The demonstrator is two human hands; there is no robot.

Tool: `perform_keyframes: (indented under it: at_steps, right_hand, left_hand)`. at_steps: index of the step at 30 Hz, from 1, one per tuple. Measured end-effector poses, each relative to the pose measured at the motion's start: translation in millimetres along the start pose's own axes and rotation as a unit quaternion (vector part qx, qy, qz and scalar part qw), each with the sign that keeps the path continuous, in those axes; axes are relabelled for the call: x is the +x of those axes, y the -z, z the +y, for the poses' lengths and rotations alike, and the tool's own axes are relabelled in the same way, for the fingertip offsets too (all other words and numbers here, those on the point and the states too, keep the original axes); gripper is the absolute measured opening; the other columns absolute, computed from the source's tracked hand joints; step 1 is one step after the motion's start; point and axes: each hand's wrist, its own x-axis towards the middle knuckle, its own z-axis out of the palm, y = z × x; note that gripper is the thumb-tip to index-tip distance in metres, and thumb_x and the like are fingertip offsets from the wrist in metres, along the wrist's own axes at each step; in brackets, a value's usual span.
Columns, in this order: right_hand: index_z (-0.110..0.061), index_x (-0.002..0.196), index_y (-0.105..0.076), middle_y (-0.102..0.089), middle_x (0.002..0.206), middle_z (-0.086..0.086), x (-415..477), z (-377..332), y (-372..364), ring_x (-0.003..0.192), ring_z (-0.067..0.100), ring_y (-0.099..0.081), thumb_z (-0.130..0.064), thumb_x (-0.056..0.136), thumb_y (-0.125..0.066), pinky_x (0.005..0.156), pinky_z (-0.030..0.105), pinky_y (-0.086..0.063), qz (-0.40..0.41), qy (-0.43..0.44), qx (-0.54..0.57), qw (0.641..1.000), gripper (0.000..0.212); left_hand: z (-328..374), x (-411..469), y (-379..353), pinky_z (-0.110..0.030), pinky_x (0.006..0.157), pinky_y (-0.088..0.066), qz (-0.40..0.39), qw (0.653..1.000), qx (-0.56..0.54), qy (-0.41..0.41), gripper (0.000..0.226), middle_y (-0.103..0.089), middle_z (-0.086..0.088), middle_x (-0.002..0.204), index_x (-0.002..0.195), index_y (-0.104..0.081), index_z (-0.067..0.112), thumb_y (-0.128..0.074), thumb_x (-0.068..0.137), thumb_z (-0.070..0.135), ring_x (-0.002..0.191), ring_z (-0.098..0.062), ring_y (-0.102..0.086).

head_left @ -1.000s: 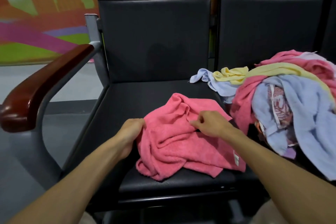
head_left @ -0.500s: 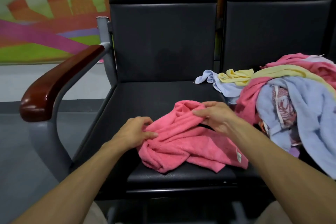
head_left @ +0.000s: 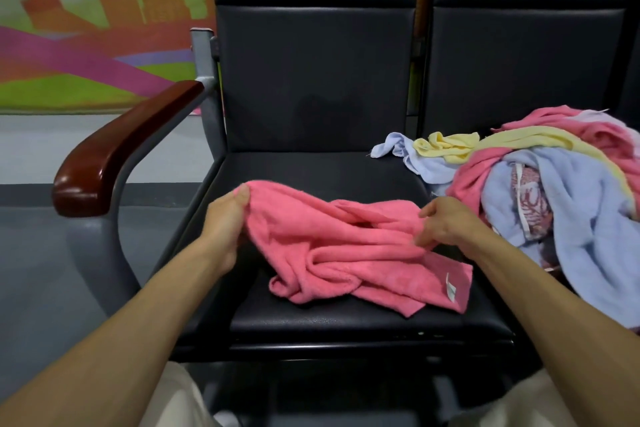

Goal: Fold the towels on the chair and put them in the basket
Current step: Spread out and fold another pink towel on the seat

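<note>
Your left hand is at the centre left of the frame, with its fingers curled round the upper left edge of the pink towel and the thumb pressed on top of the cloth. Your right hand is at the centre right, touching the towel's right end. Its fingers are blurred, so you cannot tell whether they pinch the cloth or only rest on it.

The towel is bunched and unfolded in the middle of the frame. It is stretched between your hands, and its lower part lies on the black chair seat, with a small white tag showing at its lower right corner.

A heap of pink, blue and yellow towels sits at the right edge, just beside your right hand. A brown armrest stands at the left, under a colourful wall picture in the upper left.
</note>
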Motion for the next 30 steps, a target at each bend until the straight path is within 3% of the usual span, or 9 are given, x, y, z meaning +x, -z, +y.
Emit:
perform_keyframes:
  at_steps: [2, 5, 7, 9, 11, 13, 17, 24, 30]
  right_hand:
    - [0.002, 0.093, -0.073, -0.073, 0.09, 0.017, 5.4, 2.7, -1.8, 0.087, 0.032, -0.071, -0.007, 0.067, -0.084, 0.081, 0.041, -0.058, -0.026, -0.015, -0.123, 0.992, 0.03]
    - [-0.001, 0.092, -0.071, -0.07, 0.089, 0.012, 3.0, -4.7, -3.3, 0.082, 0.027, -0.066, -0.025, 0.081, -0.075, 0.067, 0.03, -0.051, -0.014, -0.015, -0.191, 0.981, 0.027]
    - [0.001, 0.094, -0.069, -0.065, 0.087, 0.011, 2.6, -7.5, -4.9, 0.08, 0.024, -0.059, -0.03, 0.088, -0.067, 0.067, 0.029, -0.045, 0.005, 0.032, -0.099, 0.995, 0.032]
    - [0.002, 0.1, -0.067, -0.069, 0.095, 0.014, 0.8, -11.5, -5.9, 0.086, 0.023, -0.06, -0.027, 0.096, -0.057, 0.08, 0.036, -0.05, -0.004, 0.052, 0.163, 0.985, 0.031]
    - [0.0, 0.105, -0.064, -0.07, 0.097, 0.014, -5.9, -20.8, -1.9, 0.087, 0.023, -0.064, -0.023, 0.101, -0.048, 0.082, 0.039, -0.052, -0.046, 0.067, 0.408, 0.909, 0.028]
    - [-0.005, 0.098, -0.062, -0.069, 0.085, 0.008, -14.1, -31.6, 5.4, 0.073, 0.017, -0.066, -0.02, 0.103, -0.044, 0.061, 0.029, -0.055, -0.062, 0.074, 0.566, 0.819, 0.023]
    - [-0.005, 0.1, -0.061, -0.072, 0.079, 0.005, -29.5, -42.2, 13.8, 0.069, 0.01, -0.07, -0.01, 0.102, -0.043, 0.064, 0.021, -0.058, -0.057, 0.074, 0.697, 0.711, 0.019]
    - [0.001, 0.117, -0.061, -0.068, 0.097, 0.012, -54.9, -84.8, 54.2, 0.072, 0.016, -0.071, -0.002, 0.095, -0.054, 0.065, 0.029, -0.06, 0.018, 0.08, 0.704, 0.706, 0.023]
    - [-0.014, 0.087, -0.065, -0.067, 0.088, 0.011, -108.2, -162.7, 129.7, 0.078, 0.021, -0.067, 0.006, 0.089, -0.057, 0.082, 0.038, -0.057, 0.143, 0.141, 0.687, 0.699, 0.022]
  left_hand:
    - [2.7, 0.9, 3.3, -0.037, 0.087, -0.05, -0.002, 0.996, -0.072, 0.055, 0.023, -0.07, -0.007, 0.1, 0.095, -0.065, 0.012, -0.048, 0.101, 0.027, 0.092, -0.019, -0.065]
    - [6.3, -0.8, 7.3, -0.036, 0.074, -0.051, -0.015, 0.99, -0.109, 0.091, 0.027, -0.07, -0.008, 0.094, 0.097, -0.064, 0.009, -0.048, 0.101, 0.03, 0.089, -0.02, -0.066]
    - [7.8, 0.4, 7.6, -0.037, 0.067, -0.051, 0.007, 0.988, -0.123, 0.094, 0.027, -0.071, -0.007, 0.091, 0.093, -0.065, 0.01, -0.05, 0.1, 0.032, 0.084, -0.02, -0.067]
    - [8.7, 2.4, 7.6, -0.036, 0.064, -0.052, 0.047, 0.985, -0.136, 0.096, 0.025, -0.071, -0.006, 0.087, 0.088, -0.065, 0.012, -0.054, 0.098, 0.032, 0.08, -0.019, -0.068]
    - [9.0, 5.2, 8.9, -0.038, 0.064, -0.053, 0.056, 0.977, -0.171, 0.113, 0.023, -0.073, -0.005, 0.082, 0.086, -0.066, 0.012, -0.059, 0.095, 0.033, 0.077, -0.018, -0.069]
    - [12.5, 4.6, 9.6, -0.039, 0.069, -0.056, 0.012, 0.97, -0.211, 0.123, 0.021, -0.074, -0.003, 0.078, 0.087, -0.068, 0.013, -0.064, 0.091, 0.033, 0.072, -0.016, -0.071]
    - [21.2, -4.8, 7.9, -0.027, 0.065, -0.059, -0.084, 0.977, -0.184, 0.069, 0.015, -0.072, -0.006, 0.087, 0.104, -0.067, 0.008, -0.06, 0.092, 0.013, 0.076, -0.013, -0.071]
    - [79.6, -26.5, 15.2, -0.022, 0.061, -0.057, -0.088, 0.989, -0.091, -0.072, 0.017, -0.074, 0.0, 0.081, 0.106, -0.065, 0.008, -0.052, 0.096, 0.011, 0.071, -0.009, -0.068]
    - [195.0, -55.1, 15.1, -0.029, 0.067, -0.049, -0.058, 0.968, -0.031, -0.243, 0.019, -0.067, 0.0, 0.084, 0.107, -0.067, 0.01, -0.049, 0.099, 0.01, 0.07, -0.009, -0.058]
